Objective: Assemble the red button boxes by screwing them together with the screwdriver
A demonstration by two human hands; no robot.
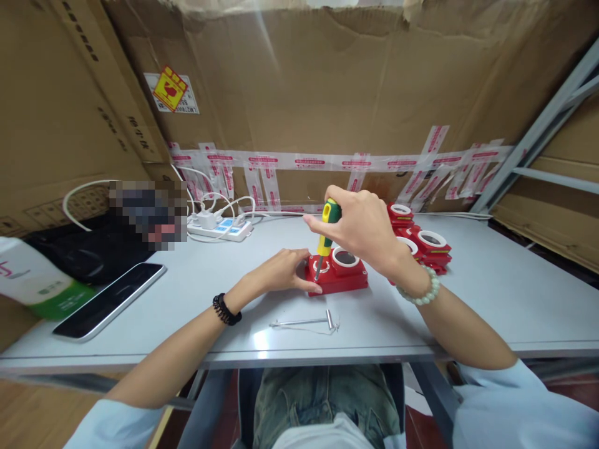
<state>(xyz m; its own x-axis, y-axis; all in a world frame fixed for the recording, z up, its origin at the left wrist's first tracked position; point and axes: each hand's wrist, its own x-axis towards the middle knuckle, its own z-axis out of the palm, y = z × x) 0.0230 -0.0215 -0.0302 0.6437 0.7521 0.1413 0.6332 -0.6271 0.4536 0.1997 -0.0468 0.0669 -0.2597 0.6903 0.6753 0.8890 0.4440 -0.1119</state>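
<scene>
My right hand (362,224) is wrapped round the yellow and green handle of a screwdriver (324,244), which stands nearly upright. Its metal tip meets the left front part of a red box (346,284) that has a round window in a white ring on its right half. Thumb and fingers of my left hand (283,271) grip that box by its left end, against the tabletop. In front of the box lies a small T-shaped metal bar (304,322) with a thin string or wire along it.
Several more red boxes (433,249) with white rings stand beyond my right wrist. A power strip (227,229) with plugs and white cables sits at the back left. A phone-like device (110,302) and a white and green package (44,284) lie left. Cardboard (299,81) walls the back.
</scene>
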